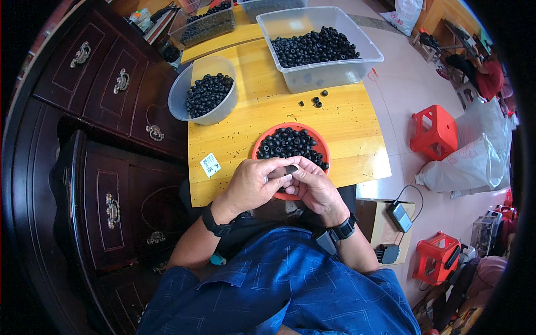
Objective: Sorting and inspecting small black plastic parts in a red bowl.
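Handling dark piece [291, 169] over orange-red bowl [322, 147]

Has bowl heaped with black bead-like pieces [287, 142] on yellow tabletop [346, 146], same in round clear tub [177, 102] and large clear bin [326, 79] beyond, plus loose pieces [317, 104] just before bin. Curls left hand [250, 181] and right hand [318, 187] together above bowl's near part, with dark piece at fingertips. Cannot tell gripping hand.
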The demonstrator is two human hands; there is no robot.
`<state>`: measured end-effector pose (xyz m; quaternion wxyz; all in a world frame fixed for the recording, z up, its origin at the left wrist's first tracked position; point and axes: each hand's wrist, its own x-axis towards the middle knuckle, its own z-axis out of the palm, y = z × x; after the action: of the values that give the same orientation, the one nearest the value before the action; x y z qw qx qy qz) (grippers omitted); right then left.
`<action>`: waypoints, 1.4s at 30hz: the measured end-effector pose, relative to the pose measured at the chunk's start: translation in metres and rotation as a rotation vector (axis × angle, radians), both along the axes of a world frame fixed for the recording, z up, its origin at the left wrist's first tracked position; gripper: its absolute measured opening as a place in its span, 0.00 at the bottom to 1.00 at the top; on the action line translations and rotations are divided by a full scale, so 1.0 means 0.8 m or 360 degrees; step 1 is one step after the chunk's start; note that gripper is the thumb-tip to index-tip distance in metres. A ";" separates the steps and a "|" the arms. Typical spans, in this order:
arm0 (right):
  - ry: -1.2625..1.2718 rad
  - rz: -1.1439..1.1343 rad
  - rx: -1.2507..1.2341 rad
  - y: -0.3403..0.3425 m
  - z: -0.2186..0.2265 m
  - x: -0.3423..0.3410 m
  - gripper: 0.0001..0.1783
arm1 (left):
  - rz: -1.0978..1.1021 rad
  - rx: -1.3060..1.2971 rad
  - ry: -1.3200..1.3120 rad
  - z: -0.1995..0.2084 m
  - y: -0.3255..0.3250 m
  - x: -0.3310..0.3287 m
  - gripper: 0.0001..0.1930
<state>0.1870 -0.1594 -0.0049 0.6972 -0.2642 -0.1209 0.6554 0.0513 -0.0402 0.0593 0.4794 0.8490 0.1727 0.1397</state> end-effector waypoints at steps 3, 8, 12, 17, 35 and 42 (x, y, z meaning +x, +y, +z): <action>0.0067 0.0039 0.0040 0.000 -0.005 0.000 0.14 | 0.0007 -0.0093 -0.0064 -0.003 0.001 -0.001 0.17; 0.0278 0.0056 0.0089 0.002 -0.009 -0.004 0.14 | 0.0051 -0.0199 -0.0115 0.002 0.005 -0.003 0.12; 0.0430 0.0086 0.0078 0.002 -0.008 -0.005 0.14 | 0.0225 -0.0101 -0.0150 -0.013 0.015 -0.009 0.09; 0.0484 -0.0027 0.0026 -0.001 -0.014 -0.004 0.14 | 0.0215 0.0183 0.0001 0.000 0.019 -0.012 0.15; 0.0569 -0.0065 -0.0026 0.002 -0.002 -0.015 0.10 | 0.0164 0.0798 0.0002 -0.008 0.005 0.001 0.22; 0.0549 -0.0054 0.0034 0.003 -0.006 -0.014 0.11 | 0.0173 0.0864 -0.0024 -0.015 0.005 0.003 0.20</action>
<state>0.1757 -0.1568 -0.0094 0.7212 -0.1425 -0.0019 0.6779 0.0538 -0.0361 0.0474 0.2274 0.9348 0.1709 0.2126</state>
